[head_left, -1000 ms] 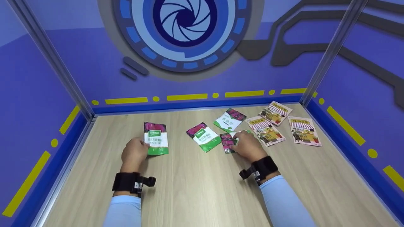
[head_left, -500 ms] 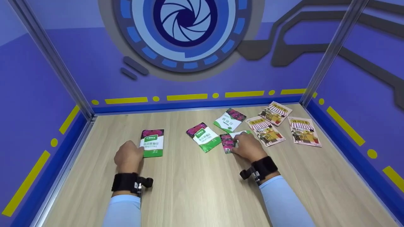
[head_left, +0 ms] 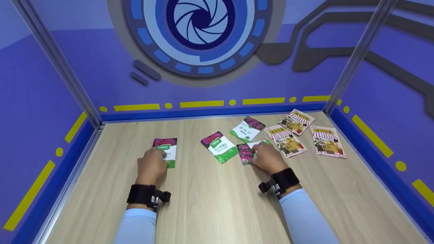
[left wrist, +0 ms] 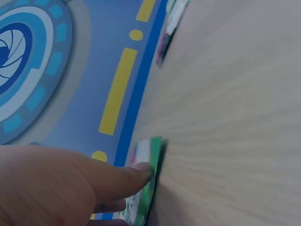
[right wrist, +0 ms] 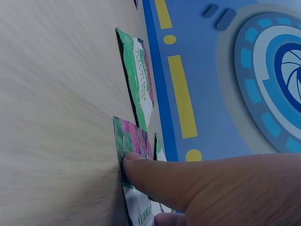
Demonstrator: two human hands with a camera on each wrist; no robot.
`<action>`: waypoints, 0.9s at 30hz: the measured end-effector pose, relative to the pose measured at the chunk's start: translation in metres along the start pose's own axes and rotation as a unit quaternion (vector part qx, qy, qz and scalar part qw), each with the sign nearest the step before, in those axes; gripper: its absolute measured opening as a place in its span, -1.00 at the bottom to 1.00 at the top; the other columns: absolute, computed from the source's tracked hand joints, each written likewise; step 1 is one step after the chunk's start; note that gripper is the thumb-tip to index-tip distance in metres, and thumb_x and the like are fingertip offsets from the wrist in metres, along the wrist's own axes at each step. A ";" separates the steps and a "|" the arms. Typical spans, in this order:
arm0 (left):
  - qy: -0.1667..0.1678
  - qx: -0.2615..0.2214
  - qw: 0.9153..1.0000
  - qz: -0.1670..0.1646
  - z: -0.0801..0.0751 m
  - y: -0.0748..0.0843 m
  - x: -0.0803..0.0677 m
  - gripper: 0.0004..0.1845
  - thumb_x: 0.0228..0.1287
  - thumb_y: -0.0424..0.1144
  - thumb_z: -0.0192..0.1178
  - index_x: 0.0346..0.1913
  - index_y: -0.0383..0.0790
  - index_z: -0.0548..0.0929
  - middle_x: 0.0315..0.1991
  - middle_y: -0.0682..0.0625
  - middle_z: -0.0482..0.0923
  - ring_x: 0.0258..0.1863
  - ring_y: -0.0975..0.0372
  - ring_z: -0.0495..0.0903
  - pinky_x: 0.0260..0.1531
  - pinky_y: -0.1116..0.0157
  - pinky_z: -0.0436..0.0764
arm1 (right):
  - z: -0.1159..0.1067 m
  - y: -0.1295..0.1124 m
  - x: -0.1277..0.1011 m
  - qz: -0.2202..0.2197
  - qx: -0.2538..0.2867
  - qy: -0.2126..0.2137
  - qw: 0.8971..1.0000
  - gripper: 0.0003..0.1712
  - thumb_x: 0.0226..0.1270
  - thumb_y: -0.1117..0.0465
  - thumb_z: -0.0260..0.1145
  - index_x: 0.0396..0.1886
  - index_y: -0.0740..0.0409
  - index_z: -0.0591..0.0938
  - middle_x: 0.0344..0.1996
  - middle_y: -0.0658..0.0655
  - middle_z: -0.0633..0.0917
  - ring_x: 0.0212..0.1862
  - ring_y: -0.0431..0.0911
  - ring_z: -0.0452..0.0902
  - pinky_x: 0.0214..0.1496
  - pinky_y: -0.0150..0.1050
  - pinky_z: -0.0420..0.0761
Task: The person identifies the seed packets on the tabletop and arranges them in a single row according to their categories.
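Note:
In the head view my left hand (head_left: 152, 164) bends over a flower seed packet (head_left: 172, 149), pink, white and green, on the left of the table. The left wrist view has its thumb against the packet's green end (left wrist: 157, 146), with other fingers at the side. My right hand (head_left: 268, 157) pinches a second seed packet (head_left: 244, 154), its pink flowers turned left. Thumb on its printed face, that hand hides the packet's middle. Between the hands lies a third seed packet (head_left: 219, 147). Another flower packet (head_left: 247, 128) lies behind the right hand.
Several cream packets with striped-awning pictures lie at the back right, among them one packet (head_left: 328, 141) farthest right. Purple-blue panels (head_left: 203, 91) wall the wooden table (head_left: 203, 203) at the back and both sides. Each wrist wears a black strap (head_left: 142, 195) with a small camera.
The left packet has come a little nearer and now lies lower. My left hand went from its left edge to over its face. The right hand has hardly moved.

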State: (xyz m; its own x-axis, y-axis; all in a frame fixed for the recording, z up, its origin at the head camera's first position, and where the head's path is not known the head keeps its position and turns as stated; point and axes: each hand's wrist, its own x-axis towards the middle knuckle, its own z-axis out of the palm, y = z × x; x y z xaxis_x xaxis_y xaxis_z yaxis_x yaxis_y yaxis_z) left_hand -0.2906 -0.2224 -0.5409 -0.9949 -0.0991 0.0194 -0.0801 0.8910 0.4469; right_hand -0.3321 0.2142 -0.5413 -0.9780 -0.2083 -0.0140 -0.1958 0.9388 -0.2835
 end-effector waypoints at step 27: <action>-0.007 -0.017 0.995 -0.099 -0.014 -0.030 -0.004 -0.52 0.69 -0.16 0.33 0.52 -0.22 0.67 0.47 -0.36 0.57 0.27 -0.27 0.54 0.19 -0.21 0.51 | 0.002 0.000 0.001 0.001 -0.001 0.001 1.000 -0.35 0.41 -0.11 0.67 0.31 0.20 0.81 0.22 0.35 0.78 0.24 0.29 0.72 0.29 0.28 0.74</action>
State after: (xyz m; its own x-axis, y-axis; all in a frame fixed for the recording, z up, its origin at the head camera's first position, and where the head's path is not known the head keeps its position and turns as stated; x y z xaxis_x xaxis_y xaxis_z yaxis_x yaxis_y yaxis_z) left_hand -0.2831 -0.2552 -0.5420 -0.9605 -0.2649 -0.0855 -0.2732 0.8387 0.4711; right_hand -0.3325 0.2137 -0.5437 -0.9786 -0.2055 -0.0132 -0.1935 0.9397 -0.2820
